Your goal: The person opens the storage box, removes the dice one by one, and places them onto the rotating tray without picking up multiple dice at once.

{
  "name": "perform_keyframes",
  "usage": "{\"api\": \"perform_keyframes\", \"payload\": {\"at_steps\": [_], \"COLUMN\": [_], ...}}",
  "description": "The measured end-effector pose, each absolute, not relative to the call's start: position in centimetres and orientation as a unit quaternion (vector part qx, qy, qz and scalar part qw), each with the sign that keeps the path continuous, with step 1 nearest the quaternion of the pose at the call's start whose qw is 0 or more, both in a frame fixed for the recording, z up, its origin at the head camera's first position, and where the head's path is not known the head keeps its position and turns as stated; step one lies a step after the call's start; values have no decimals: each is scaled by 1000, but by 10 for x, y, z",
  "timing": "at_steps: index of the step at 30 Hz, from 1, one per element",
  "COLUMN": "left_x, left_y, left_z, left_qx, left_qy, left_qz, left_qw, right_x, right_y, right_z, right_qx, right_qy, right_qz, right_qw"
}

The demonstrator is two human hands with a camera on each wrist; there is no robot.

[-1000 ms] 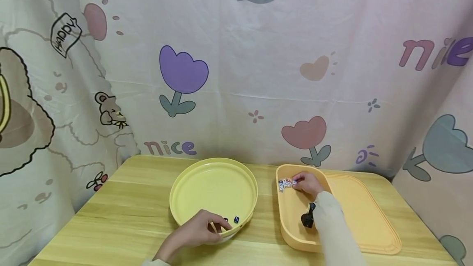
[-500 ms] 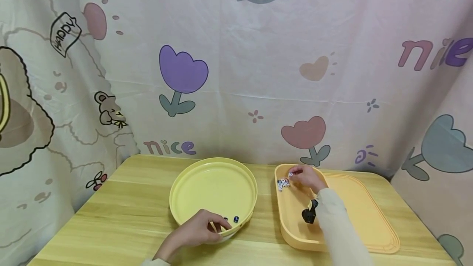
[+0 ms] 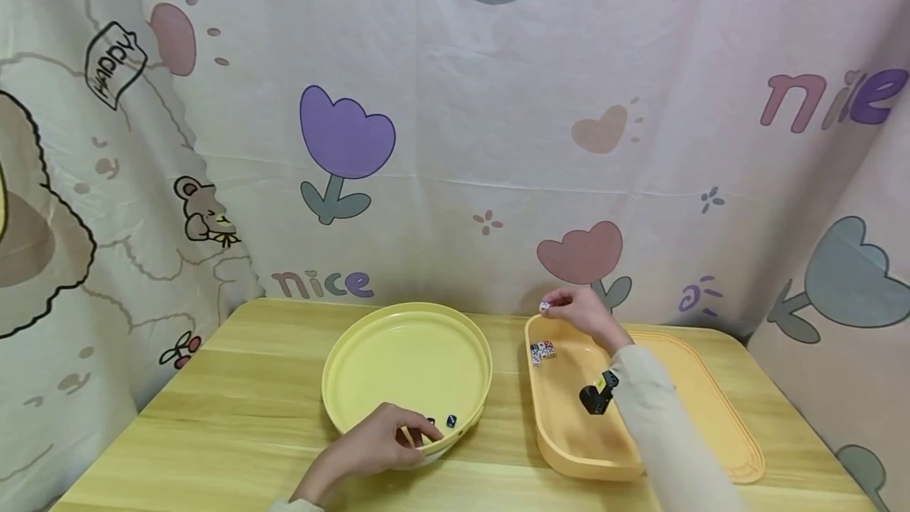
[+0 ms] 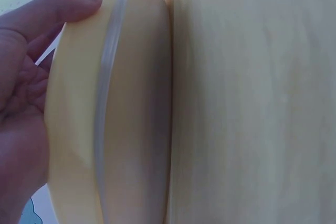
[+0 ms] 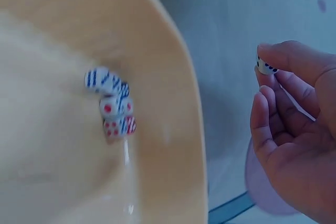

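Note:
My right hand (image 3: 584,313) pinches a white die (image 5: 266,66) with dark dots between thumb and finger. It is above the far rim of the orange bin (image 3: 543,425). Inside that bin, several white dice (image 5: 111,103) with red and blue dots sit clustered by the left wall. At the near side of the round yellow tray (image 3: 405,362), my left hand (image 3: 380,441) grips the rim, thumb outside and fingers reaching over the inside. A dark blue die (image 3: 451,421) lies in the tray near those fingertips, and another dark one (image 3: 430,420) is partly hidden by them.
An orange lid or flat tray (image 3: 704,401) lies on the wooden table (image 3: 213,409) right of the bin. A printed curtain (image 3: 441,125) hangs behind the table and at its sides. A black camera (image 3: 599,393) sits at my right wrist.
My right hand has lifted the white die from beside the other dice, up and back to over the bin's far rim. The left hand has kept its hold on the tray rim.

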State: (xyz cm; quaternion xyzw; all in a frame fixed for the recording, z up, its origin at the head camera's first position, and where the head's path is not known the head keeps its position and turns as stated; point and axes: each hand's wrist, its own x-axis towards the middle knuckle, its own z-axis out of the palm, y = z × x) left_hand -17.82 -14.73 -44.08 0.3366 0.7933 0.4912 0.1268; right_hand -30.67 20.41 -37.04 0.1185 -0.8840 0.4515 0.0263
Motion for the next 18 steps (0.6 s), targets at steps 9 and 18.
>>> {"api": "perform_keyframes", "payload": {"at_steps": [9, 18], "left_x": [-180, -179], "left_y": [-147, -147], "left_z": [-438, -438], "left_qx": [339, 338], "left_qy": [793, 795], "left_qz": [490, 487], "left_qw": [127, 127], "right_x": [-289, -262], "right_y": [190, 165], "right_z": [-355, -372], "right_qx": [130, 133], "right_qy": [-869, -870], "right_qz": [477, 473], "right_qw": [21, 49]}}
